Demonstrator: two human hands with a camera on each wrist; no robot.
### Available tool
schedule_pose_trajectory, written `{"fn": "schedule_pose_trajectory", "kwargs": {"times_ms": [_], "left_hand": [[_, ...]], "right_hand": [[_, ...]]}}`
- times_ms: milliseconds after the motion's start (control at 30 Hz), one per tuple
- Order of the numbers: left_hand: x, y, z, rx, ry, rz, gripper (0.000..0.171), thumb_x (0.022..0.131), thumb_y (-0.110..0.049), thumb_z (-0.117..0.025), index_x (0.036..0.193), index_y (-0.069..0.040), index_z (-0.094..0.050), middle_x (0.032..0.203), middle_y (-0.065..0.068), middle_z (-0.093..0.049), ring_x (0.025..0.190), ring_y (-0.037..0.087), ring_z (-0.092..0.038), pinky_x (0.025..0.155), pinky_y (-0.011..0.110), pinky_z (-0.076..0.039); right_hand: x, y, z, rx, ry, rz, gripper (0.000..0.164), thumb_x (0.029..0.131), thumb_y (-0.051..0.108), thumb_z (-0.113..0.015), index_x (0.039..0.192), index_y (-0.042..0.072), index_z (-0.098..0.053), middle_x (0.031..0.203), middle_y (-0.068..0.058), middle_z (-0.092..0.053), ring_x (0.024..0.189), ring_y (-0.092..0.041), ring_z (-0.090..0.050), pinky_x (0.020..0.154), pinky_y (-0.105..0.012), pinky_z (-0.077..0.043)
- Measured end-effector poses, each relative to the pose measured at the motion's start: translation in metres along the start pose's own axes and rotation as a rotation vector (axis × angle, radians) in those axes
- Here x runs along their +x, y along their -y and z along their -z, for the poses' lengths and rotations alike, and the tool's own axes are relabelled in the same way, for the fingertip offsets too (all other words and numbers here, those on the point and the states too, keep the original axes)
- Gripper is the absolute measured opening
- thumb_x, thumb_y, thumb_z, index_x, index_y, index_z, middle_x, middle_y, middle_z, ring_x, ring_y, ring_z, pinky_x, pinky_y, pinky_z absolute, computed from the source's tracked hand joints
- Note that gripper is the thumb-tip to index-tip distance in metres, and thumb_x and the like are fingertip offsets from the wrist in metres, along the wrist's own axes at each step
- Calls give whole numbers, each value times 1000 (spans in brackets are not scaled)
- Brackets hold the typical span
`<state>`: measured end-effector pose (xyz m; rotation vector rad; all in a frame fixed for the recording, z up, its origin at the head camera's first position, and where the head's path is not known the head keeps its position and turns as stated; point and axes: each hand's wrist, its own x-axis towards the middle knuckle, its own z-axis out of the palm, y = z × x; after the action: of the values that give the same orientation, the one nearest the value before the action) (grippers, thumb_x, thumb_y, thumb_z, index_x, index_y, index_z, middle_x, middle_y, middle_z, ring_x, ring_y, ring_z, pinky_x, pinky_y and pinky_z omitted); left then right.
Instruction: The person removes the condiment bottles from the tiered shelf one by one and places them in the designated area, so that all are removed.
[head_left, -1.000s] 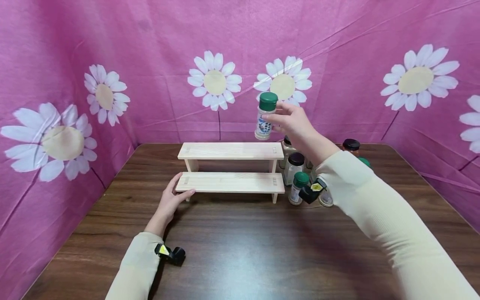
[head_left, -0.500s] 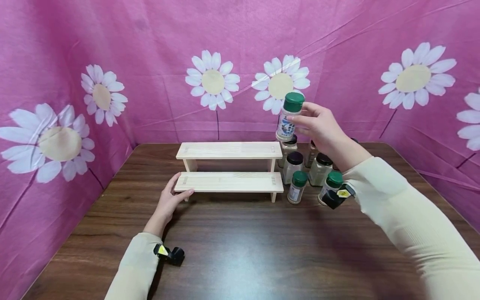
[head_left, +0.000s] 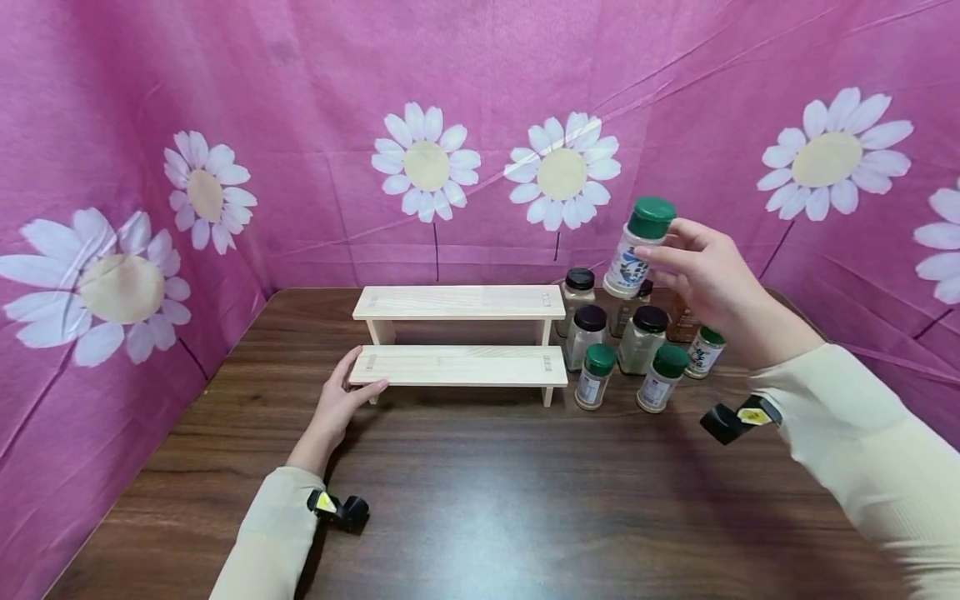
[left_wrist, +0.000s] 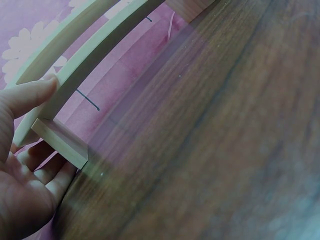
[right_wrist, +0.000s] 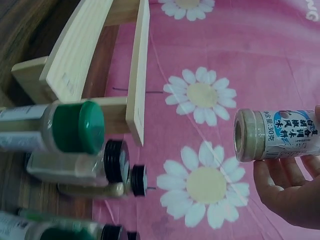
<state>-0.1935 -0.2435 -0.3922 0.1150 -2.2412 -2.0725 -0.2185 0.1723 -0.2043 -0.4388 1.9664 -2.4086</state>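
Observation:
My right hand [head_left: 708, 271] holds a spice jar [head_left: 630, 260] with a green lid and a blue-and-white label between thumb and fingers. The jar is in the air, slightly tilted, above the other jars to the right of the rack. In the right wrist view its label [right_wrist: 287, 132] and base show, while the lid is out of frame. A two-tier wooden rack [head_left: 457, 367] with bare boards stands mid-table. My left hand [head_left: 339, 404] grips the left end of its lower board. In the left wrist view the thumb [left_wrist: 35, 95] lies on the board, and the fingers are below, by the leg.
Right of the rack stand several more jars. A green-lidded jar [head_left: 591, 387] and another green-lidded jar [head_left: 657, 390] are in front, black-lidded jars [head_left: 587, 342] behind. A smaller green-lidded jar [head_left: 705, 357] stands below my right wrist. Pink flowered cloth [head_left: 480, 75] hangs behind the table [head_left: 450, 500].
My right hand has carried the spice jar rightward, from above the rack's right end to over the jars, and slightly lower at the end. My left hand has stayed on the rack.

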Motion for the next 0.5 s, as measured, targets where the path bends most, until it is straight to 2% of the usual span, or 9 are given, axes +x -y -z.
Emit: {"fn": "schedule_pose_trajectory", "kwargs": {"times_ms": [100,200,367,500], "left_hand": [[0,0,0,3,-2,-3,77,75,-4,-65,137,-8,-19,131,11,-31,113,17,-32,91,29,-26],[0,0,1,11,-7,-5,77,75,-4,-65,137,-7,-20,132,11,-31,114,17,-32,91,29,-25],[0,0,1,22,-10,-1,77,75,-4,-65,137,-8,-20,132,12,-31,114,18,-31,92,30,-24],[0,0,0,22,-9,2,77,75,-4,-65,137,-8,-20,132,12,-31,115,18,-31,93,30,-24]], "right_hand": [[-6,0,11,-2,-11,-4,23,77,0,-62,98,12,-62,88,-2,-61,76,-12,-55,61,-21,-45],[-10,0,22,-11,-20,-6,23,78,0,-61,97,12,-63,87,-1,-61,73,-11,-56,59,-20,-45],[-18,-3,41,64,-13,-3,26,79,-7,-56,99,9,-63,89,-4,-62,81,-12,-57,66,-22,-46],[-25,-7,55,108,-3,13,28,80,-10,-53,100,6,-62,90,-6,-62,82,-14,-57,66,-24,-47]]}}
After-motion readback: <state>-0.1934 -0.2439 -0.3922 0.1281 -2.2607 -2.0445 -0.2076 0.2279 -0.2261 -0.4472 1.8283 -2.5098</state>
